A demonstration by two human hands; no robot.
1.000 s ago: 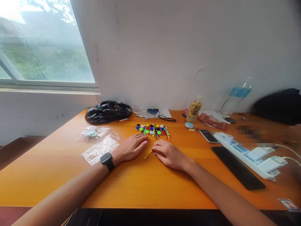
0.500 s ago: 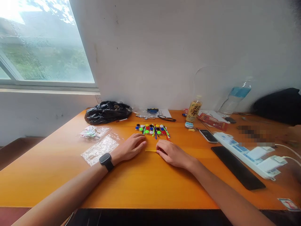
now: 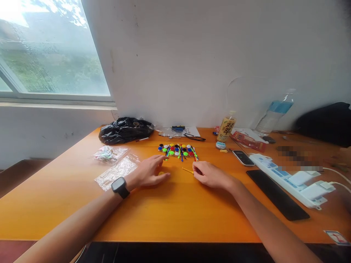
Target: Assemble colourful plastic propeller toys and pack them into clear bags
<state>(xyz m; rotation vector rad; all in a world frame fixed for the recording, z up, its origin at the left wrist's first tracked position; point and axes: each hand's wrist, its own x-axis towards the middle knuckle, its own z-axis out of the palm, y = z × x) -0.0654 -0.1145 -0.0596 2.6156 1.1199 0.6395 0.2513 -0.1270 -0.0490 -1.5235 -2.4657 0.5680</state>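
Note:
My right hand (image 3: 210, 174) rests on the orange table (image 3: 175, 215) and pinches one end of a thin yellow stick (image 3: 187, 170), which points left toward my left hand. My left hand (image 3: 150, 171), with a black watch on its wrist, has its thumb and forefinger curled around a small yellow disc (image 3: 161, 173) on the table. Just beyond both hands lies a row of small coloured discs and sticks (image 3: 178, 150).
Two clear plastic bags (image 3: 116, 171) lie at the left and a black bag (image 3: 124, 130) at the back. A drink bottle (image 3: 226, 128), water bottle (image 3: 272, 114), phone (image 3: 242, 157), white power strip (image 3: 290, 179) and black slab (image 3: 276, 195) fill the right.
My right hand moved right and a little away with the yellow stick. My left hand lifted its forefinger and now a yellow disc shows between its thumb and finger.

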